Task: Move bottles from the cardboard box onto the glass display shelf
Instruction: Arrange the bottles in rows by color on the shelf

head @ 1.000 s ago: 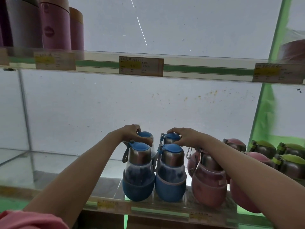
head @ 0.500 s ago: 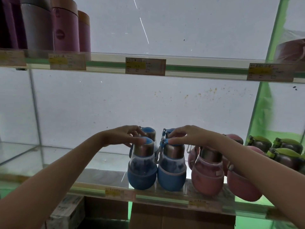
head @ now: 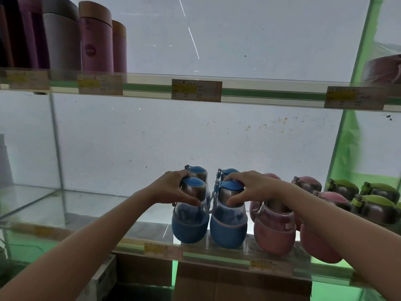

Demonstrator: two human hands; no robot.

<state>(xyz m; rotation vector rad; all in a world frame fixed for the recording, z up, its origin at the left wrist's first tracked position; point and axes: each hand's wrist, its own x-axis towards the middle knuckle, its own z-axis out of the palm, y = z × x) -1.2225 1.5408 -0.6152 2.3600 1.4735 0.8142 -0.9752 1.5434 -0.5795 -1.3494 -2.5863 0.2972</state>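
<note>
Squaring up two front blue bottles on the glass shelf (head: pixel 149 232): my left hand (head: pixel 171 190) grips the left bottle (head: pixel 190 216), my right hand (head: pixel 249 187) the right bottle (head: pixel 229 220). Next, probably release and return to the box.

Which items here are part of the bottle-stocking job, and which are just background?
In the job:
left hand gripping front-left blue bottle
right hand gripping front-right blue bottle
glass shelf

Background:
pink bottles
green-lidded bottles
tumblers on the upper shelf
price tags

Upper shelf: tall flasks (head: pixel 95 40), pink and grey, upright at left.
Price tags: one (head: pixel 196 91) on the upper shelf's front edge.
Back wall (head: pixel 195 137): white, speckled.
</note>
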